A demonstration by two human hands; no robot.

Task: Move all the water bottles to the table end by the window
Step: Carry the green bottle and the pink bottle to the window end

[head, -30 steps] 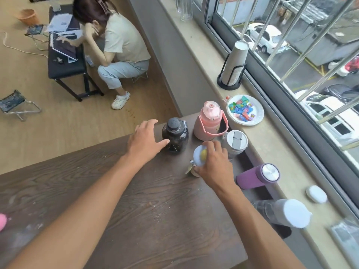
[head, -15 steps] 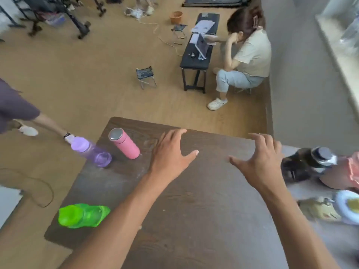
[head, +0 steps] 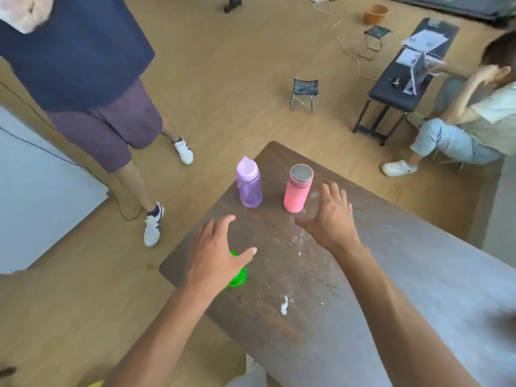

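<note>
Three bottles stand at the far end of the dark wooden table (head: 363,289). A clear purple bottle (head: 249,184) and a pink flask with a steel lid (head: 297,189) are upright near the corner. My left hand (head: 216,254) hovers with spread fingers over a green bottle (head: 238,275), hiding most of it; I cannot tell if it touches. My right hand (head: 329,216) is open, just right of the pink flask and apart from it. The window end of the table is out of view.
A person in a dark shirt and purple shorts (head: 92,88) stands on the floor left of the table. Another person (head: 469,118) sits at a black bench (head: 402,79) at the right. A small folding stool (head: 305,90) stands on the floor. White crumbs dot the tabletop.
My view has swung from the window end to the far end of the table. My right hand let go of a bottle there. Both hands now reach toward the green and pink bottles.
</note>
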